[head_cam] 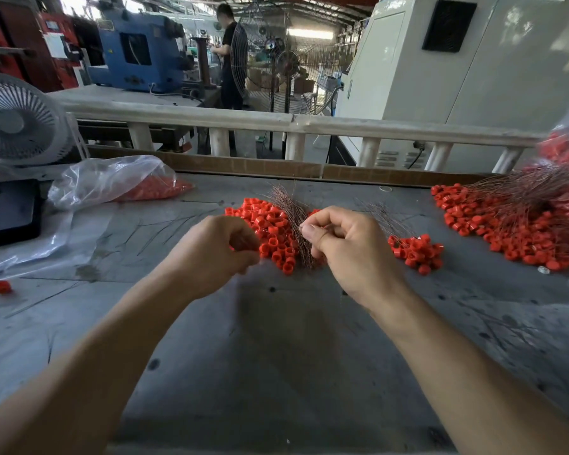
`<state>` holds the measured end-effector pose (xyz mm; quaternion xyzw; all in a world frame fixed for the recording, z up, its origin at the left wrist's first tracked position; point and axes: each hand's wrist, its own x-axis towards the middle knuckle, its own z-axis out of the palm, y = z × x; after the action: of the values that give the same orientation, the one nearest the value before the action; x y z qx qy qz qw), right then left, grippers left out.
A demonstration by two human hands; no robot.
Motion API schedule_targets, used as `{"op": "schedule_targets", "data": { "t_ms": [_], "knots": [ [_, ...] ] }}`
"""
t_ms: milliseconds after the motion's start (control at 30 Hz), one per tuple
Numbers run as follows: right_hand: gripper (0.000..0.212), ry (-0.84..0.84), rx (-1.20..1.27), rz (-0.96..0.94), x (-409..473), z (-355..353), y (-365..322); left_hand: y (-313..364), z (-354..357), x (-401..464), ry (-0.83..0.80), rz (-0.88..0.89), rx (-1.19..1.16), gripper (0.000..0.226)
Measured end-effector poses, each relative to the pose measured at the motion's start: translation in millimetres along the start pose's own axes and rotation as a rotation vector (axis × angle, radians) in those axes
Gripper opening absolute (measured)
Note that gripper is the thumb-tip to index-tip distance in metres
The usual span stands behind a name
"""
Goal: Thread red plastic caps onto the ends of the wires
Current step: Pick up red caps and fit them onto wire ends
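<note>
Clear plastic bag [112, 180] of red caps lying on grey counter [293, 339], loose red cap pile [270, 231] beyond both hands, right hand [349, 247] fingers pinching copper wire bundle [293, 218], left hand [217, 251] fingers curled, contents unclear.

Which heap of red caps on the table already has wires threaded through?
The big heap at the far right: wires fan out of it. The middle heap between the hands holds loose caps beside a wire bundle.

The left hand [225, 249] curls over its own fingertips, so whatever they pinch stays hidden. The right hand [345, 244] covers part of the wire bundle [293, 211]. The bag of caps [564, 139] runs off the right edge.
</note>
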<state>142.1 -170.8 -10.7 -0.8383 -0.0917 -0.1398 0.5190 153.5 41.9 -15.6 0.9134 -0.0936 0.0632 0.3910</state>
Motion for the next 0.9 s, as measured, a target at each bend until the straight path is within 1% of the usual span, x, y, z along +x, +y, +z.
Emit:
{"op": "schedule_targets", "data": {
  "t_ms": [100,167,200,267,367,500,600,700,900],
  "knots": [
    [0.014,-0.043,0.078,-0.047,-1,0,-3,12,7,-2,0.041,0.067,-0.414,0.021],
    [0.014,-0.048,0.122,-0.092,-3,-1,-6,18,10,-4,0.024,0.094,-0.651,0.024],
    [0.013,-0.043,0.132,-0.117,-4,-1,-8,19,11,-5,0.009,0.094,-0.737,0.026],
    [0.012,-0.032,0.138,-0.155,-5,-2,-11,22,14,-6,-0.005,0.083,-0.836,0.029],
    [0.013,-0.019,0.143,-0.169,-7,-3,-14,23,16,-8,-0.005,0.079,-0.917,0.037],
    [0.014,-0.010,0.143,-0.156,-7,-3,-17,22,17,-8,0.007,0.112,-0.939,0.044],
    [0.014,-0.010,0.138,-0.148,-7,-3,-17,22,18,-7,0.036,0.133,-0.932,0.042],
    [0.014,-0.003,0.135,-0.148,-7,-3,-16,20,19,-7,0.034,0.139,-0.885,0.038],
    [0.015,0.006,0.114,-0.161,-7,0,-14,21,21,-8,0.032,0.186,-0.887,0.035]
  ]
}}
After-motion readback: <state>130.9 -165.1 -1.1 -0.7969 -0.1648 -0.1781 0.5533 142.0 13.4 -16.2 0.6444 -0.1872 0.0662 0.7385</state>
